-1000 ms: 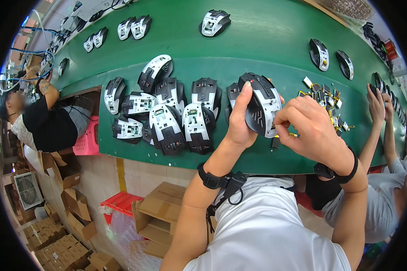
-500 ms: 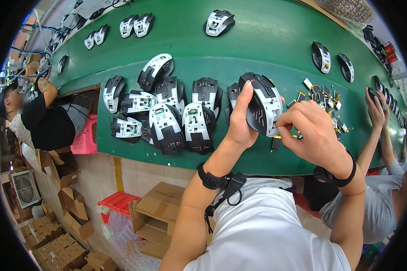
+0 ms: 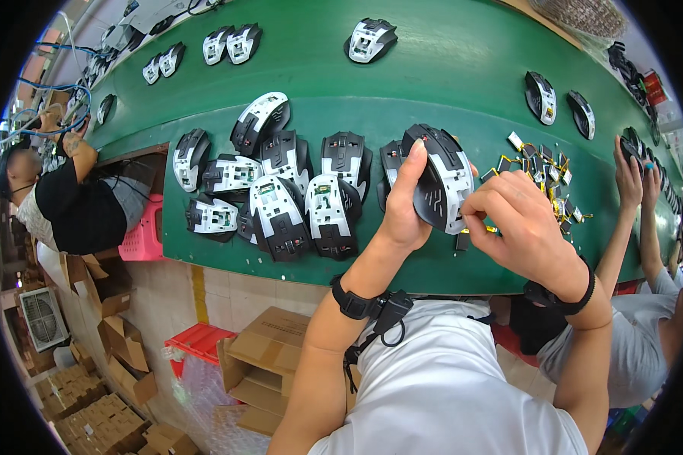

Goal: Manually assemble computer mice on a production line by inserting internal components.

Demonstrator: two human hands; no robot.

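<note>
A black-and-white computer mouse (image 3: 449, 171) is gripped in my left hand (image 3: 402, 208), tilted above the green table, with the thumb along its side. My right hand (image 3: 520, 227) is closed in a pinch at the mouse's lower right edge. Whatever lies between those fingertips is hidden. Just right of the mouse, small battery packs (image 3: 542, 167) with yellow tape and wires lie in a loose pile. Partly behind my left hand rests another mouse (image 3: 391, 159). More half-assembled mice (image 3: 277, 208), some with openings showing green circuit boards, lie together to the left.
Several mice (image 3: 370, 42) stand spaced along the far strip of the green table (image 3: 448, 61). At the right a co-worker's hands (image 3: 631, 182) handle a mouse. Another person (image 3: 72, 189) sits far left by a pink stool (image 3: 143, 231). Cardboard boxes (image 3: 269, 341) stand on the floor.
My hands stay almost where they were, the right fingers shifting slightly at the mouse's edge. At the right, the co-worker's hands have moved a little apart.
</note>
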